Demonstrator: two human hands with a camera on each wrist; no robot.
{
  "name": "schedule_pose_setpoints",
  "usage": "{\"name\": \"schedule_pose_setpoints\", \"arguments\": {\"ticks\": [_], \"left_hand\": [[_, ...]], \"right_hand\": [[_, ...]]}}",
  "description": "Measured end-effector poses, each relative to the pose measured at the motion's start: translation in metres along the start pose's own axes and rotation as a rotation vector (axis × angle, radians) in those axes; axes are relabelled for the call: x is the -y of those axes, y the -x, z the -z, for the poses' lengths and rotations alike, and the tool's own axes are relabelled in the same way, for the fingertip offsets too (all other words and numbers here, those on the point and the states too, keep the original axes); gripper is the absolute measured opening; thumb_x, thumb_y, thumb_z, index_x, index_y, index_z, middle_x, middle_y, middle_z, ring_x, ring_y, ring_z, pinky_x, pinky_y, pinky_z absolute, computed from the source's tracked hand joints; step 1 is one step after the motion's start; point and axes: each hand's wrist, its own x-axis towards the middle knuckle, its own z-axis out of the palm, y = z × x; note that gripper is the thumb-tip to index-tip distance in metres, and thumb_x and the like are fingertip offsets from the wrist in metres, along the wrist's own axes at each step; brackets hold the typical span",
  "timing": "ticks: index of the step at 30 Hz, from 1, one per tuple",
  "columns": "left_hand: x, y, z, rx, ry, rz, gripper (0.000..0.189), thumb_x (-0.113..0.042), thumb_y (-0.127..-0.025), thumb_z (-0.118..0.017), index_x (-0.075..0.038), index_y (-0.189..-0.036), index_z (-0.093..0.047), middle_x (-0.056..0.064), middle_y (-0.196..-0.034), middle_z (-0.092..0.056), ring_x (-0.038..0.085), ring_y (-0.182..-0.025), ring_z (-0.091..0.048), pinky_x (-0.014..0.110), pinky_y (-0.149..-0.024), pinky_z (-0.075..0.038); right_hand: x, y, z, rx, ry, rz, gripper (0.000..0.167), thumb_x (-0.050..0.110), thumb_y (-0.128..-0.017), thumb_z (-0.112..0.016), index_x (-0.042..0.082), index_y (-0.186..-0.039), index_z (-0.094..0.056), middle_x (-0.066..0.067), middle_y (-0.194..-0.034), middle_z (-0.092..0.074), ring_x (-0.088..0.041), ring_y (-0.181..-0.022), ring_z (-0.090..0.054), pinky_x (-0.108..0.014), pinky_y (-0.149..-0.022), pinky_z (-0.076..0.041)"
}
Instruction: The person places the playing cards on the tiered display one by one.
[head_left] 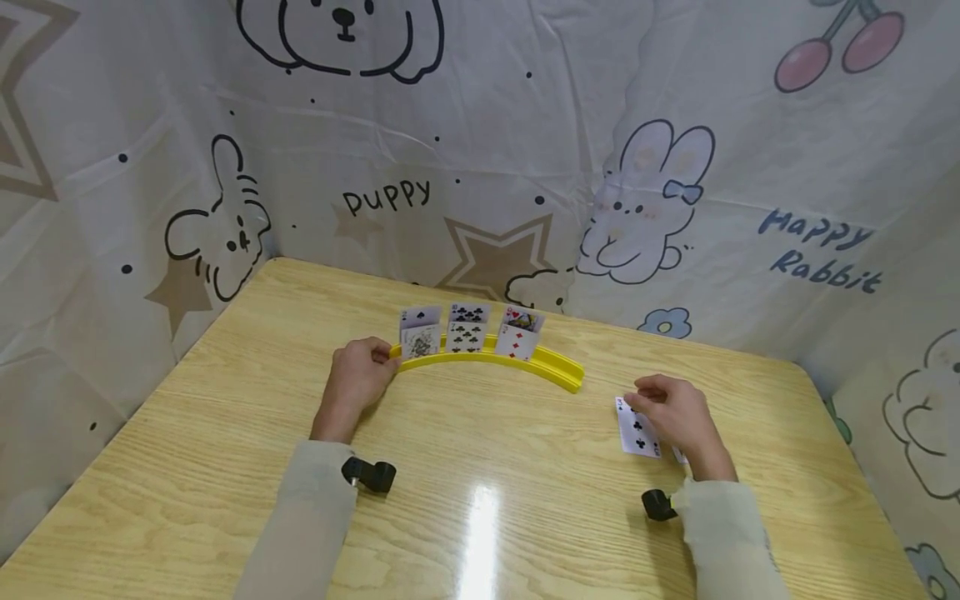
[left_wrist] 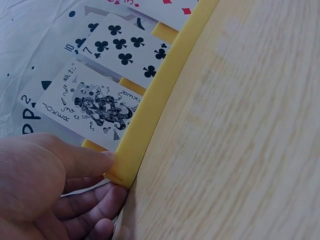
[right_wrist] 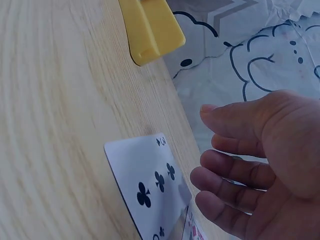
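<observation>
A curved yellow card holder [head_left: 562, 372] stands on the table with playing cards upright in it. Pinched between thumb and fingers, its left end is in my left hand [head_left: 358, 379]. The front cards are a joker [left_wrist: 95, 105], a seven of clubs [left_wrist: 125, 47] and a diamonds card [head_left: 516, 342]; others stand partly hidden behind them. On the right, a three of clubs [right_wrist: 145, 185] lies face up, partly over another card [right_wrist: 195, 227] with red print. My right hand [head_left: 675, 412] hovers by these cards, fingers loosely bent, with a gap to them in the right wrist view.
The wooden table [head_left: 487, 450] carries the holder near its back edge. A printed cloth [head_left: 480, 150] hangs behind and along both sides. Each wrist wears a small black camera mount [head_left: 369, 474].
</observation>
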Motion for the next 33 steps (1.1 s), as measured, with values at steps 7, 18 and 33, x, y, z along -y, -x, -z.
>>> {"name": "schedule_pose_setpoints", "arguments": {"ticks": [7,18,33], "left_hand": [[0.001,0.001,0.000,-0.001,0.001,0.004,0.024,-0.016,-0.093,-0.071,0.001,-0.111,-0.071,0.014,-0.099,-0.071,0.028,-0.093,-0.066,0.043,-0.082,-0.052],[0.000,0.000,-0.001,0.005,0.006,0.018,0.025,-0.016,-0.093,-0.071,0.001,-0.112,-0.070,0.014,-0.099,-0.071,0.028,-0.093,-0.066,0.044,-0.083,-0.052],[-0.001,0.001,0.000,0.005,0.027,0.017,0.024,-0.014,-0.093,-0.072,0.001,-0.111,-0.071,0.013,-0.098,-0.071,0.027,-0.091,-0.066,0.042,-0.080,-0.053]], "right_hand": [[-0.008,0.000,0.004,0.020,0.000,-0.028,0.044,0.025,-0.098,-0.067,-0.006,-0.128,-0.061,-0.022,-0.117,-0.064,-0.033,-0.103,-0.060,-0.049,-0.088,-0.048],[-0.014,-0.001,0.009,0.071,0.046,-0.057,0.050,0.023,-0.093,-0.072,-0.009,-0.130,-0.058,-0.025,-0.121,-0.062,-0.035,-0.106,-0.058,-0.052,-0.092,-0.047],[-0.011,-0.007,0.013,0.153,0.193,-0.065,0.053,0.023,-0.089,-0.077,-0.011,-0.127,-0.060,-0.024,-0.116,-0.062,-0.032,-0.096,-0.055,-0.052,-0.086,-0.048]]}}
